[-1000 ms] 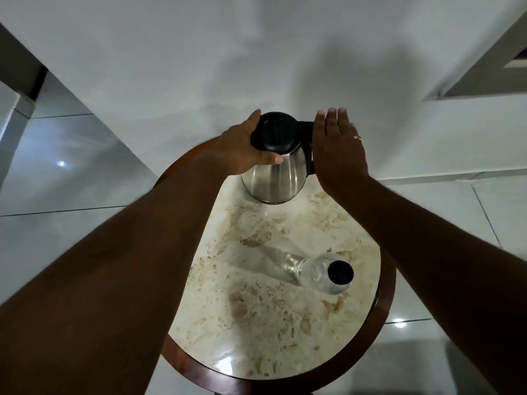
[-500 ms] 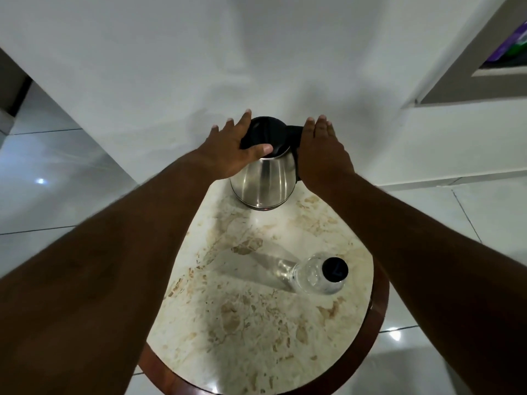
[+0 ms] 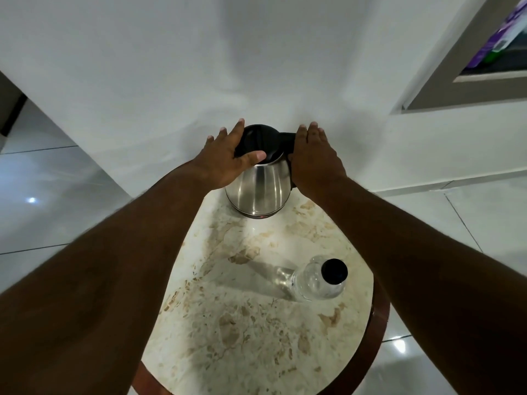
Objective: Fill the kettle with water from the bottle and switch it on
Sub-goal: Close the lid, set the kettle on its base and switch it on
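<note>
A steel kettle [image 3: 258, 189] with a black lid [image 3: 256, 138] stands at the far edge of the round marble table [image 3: 228, 323]. My left hand [image 3: 228, 158] lies over the lid's left side, fingers spread and thumb pressed on its front. My right hand [image 3: 315, 158] covers the black handle [image 3: 288, 138] on the kettle's right; its fingers lie straight and the thumb is hidden. A small red glow [image 3: 259, 215] shows at the kettle's base. A clear bottle [image 3: 313, 282] with a black cap [image 3: 334, 270] stands upright near the table's right edge, apart from both hands.
The table has a dark wooden rim [image 3: 380, 317] and stands against a white wall [image 3: 256, 67]. Glossy white floor tiles [image 3: 42, 195] lie on both sides. A grey recessed frame [image 3: 470, 67] is at the upper right.
My right hand has come down from beside the kettle onto its handle. My left hand has spread its fingers further over the lid. The bottle has not moved.
</note>
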